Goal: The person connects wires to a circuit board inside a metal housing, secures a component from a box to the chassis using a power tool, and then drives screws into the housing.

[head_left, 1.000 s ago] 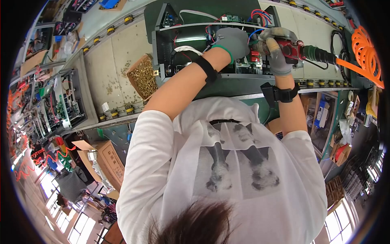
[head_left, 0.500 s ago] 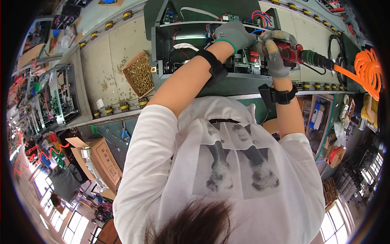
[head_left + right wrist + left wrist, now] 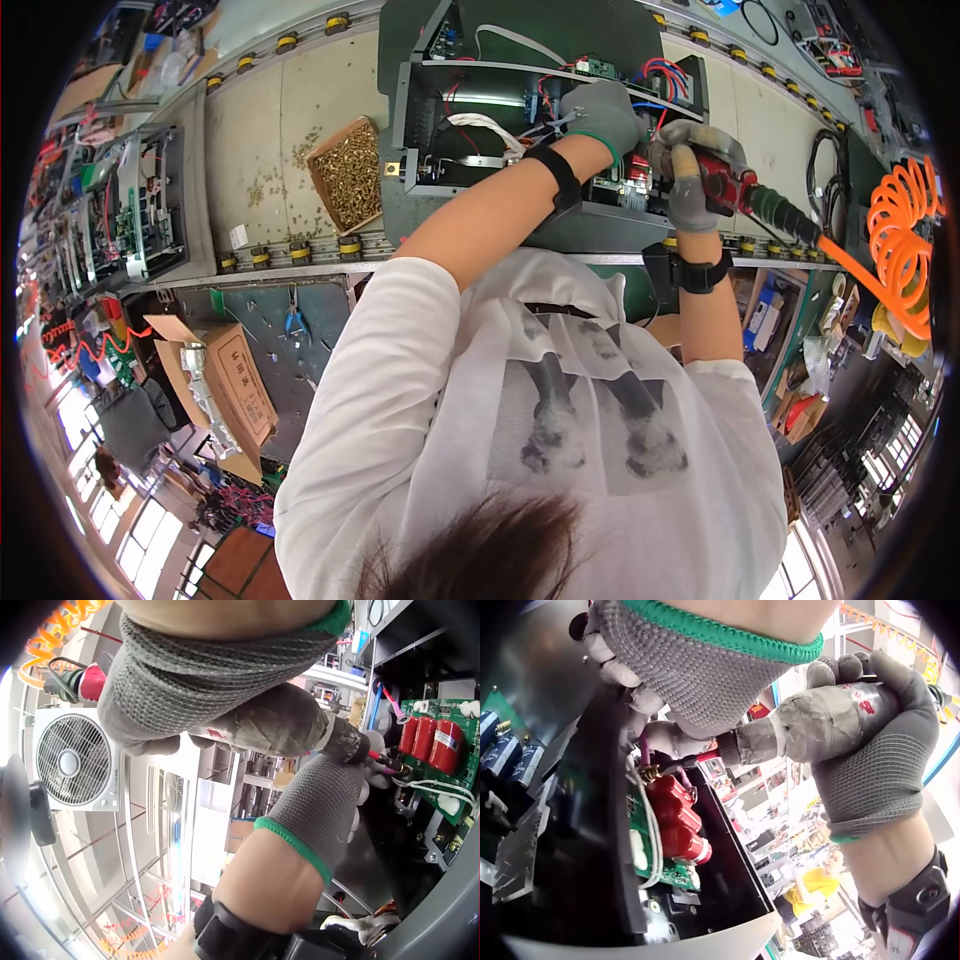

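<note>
Head view: two gloved hands work inside an open metal case on the roller surface.
The right hand has its grip clamped round the taped barrel of an air screwdriver. The screwdriver's bit points into the case at a brass terminal, just above a row of red capacitors on a green board. The left hand reaches in beside it, its grip closed in a pinch on a pink wire right at the bit's tip. An orange coiled hose trails from the screwdriver's rear. A cardboard box of brass screws sits just beside the case, on the side away from the screwdriver, with loose screws scattered on the surface near it.
</note>
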`<state>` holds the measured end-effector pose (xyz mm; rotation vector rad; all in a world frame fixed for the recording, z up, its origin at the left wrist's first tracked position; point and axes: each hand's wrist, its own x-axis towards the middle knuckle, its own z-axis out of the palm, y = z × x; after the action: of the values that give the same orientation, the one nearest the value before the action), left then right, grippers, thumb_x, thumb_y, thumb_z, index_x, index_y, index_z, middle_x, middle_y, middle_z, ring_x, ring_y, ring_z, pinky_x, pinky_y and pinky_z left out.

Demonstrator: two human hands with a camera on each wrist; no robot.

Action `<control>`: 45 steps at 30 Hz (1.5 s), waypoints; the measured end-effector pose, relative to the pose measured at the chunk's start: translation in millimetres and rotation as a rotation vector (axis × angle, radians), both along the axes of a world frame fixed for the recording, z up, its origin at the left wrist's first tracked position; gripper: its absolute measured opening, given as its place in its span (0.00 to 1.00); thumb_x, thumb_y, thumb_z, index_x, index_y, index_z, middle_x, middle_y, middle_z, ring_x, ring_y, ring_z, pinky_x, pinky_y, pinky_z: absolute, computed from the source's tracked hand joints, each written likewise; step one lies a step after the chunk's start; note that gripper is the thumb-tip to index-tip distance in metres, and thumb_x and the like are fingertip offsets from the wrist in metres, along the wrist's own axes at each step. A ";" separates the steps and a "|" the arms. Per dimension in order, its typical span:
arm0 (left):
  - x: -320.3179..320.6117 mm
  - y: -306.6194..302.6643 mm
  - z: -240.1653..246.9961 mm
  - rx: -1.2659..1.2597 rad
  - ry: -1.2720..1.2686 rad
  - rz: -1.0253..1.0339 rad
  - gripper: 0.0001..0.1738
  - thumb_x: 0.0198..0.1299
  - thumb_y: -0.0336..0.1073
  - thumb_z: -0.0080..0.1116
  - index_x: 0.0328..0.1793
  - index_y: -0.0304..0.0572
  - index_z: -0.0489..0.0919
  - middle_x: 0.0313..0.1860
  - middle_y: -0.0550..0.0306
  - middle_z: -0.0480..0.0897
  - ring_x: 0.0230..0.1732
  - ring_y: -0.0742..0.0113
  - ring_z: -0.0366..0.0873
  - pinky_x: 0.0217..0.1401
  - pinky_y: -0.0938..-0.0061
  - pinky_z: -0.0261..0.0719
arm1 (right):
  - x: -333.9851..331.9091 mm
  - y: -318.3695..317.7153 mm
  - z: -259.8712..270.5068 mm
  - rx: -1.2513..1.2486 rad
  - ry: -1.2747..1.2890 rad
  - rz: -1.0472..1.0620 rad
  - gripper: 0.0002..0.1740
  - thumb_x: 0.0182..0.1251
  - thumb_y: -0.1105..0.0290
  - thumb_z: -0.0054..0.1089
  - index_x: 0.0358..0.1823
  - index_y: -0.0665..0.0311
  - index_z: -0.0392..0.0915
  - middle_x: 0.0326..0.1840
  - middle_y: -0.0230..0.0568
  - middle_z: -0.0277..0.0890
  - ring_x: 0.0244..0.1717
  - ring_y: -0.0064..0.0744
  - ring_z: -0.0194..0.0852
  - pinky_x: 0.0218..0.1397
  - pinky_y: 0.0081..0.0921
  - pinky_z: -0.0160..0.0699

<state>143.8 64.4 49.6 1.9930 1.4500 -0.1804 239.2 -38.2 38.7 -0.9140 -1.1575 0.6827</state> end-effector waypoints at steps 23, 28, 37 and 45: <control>-1.3 15.8 -13.3 -0.001 -0.037 -0.142 0.21 0.46 0.50 0.63 0.41 0.44 0.85 0.37 0.49 0.85 0.40 0.55 0.84 0.43 0.65 0.80 | -7.0 18.2 16.7 -0.130 0.042 -0.033 0.13 0.59 0.84 0.55 0.44 0.64 0.70 0.33 0.44 0.76 0.25 0.25 0.72 0.26 0.23 0.74; -1.5 17.4 -12.9 -0.022 -0.015 -0.174 0.20 0.50 0.49 0.60 0.46 0.49 0.84 0.43 0.53 0.84 0.44 0.58 0.83 0.45 0.65 0.79 | -10.3 20.1 15.0 -0.171 -0.022 -0.032 0.13 0.58 0.84 0.55 0.43 0.64 0.70 0.33 0.43 0.77 0.24 0.24 0.71 0.26 0.22 0.73; 0.2 16.8 -15.5 -0.006 -0.024 -0.152 0.18 0.49 0.47 0.61 0.45 0.50 0.84 0.43 0.54 0.84 0.44 0.58 0.83 0.43 0.63 0.79 | -11.0 23.5 17.3 -0.246 -0.016 -0.055 0.10 0.55 0.85 0.56 0.39 0.68 0.73 0.28 0.41 0.77 0.22 0.22 0.71 0.23 0.19 0.71; -5.7 0.2 -16.4 0.052 -0.223 0.047 0.15 0.52 0.43 0.58 0.41 0.42 0.83 0.37 0.45 0.84 0.41 0.49 0.83 0.43 0.62 0.79 | -13.4 27.3 17.5 -0.133 0.100 -0.124 0.12 0.54 0.86 0.57 0.40 0.67 0.72 0.31 0.46 0.77 0.24 0.27 0.74 0.22 0.20 0.72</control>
<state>138.1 64.6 33.3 1.9485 1.3684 0.0988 225.8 -10.9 56.2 -1.0433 -0.9675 0.7023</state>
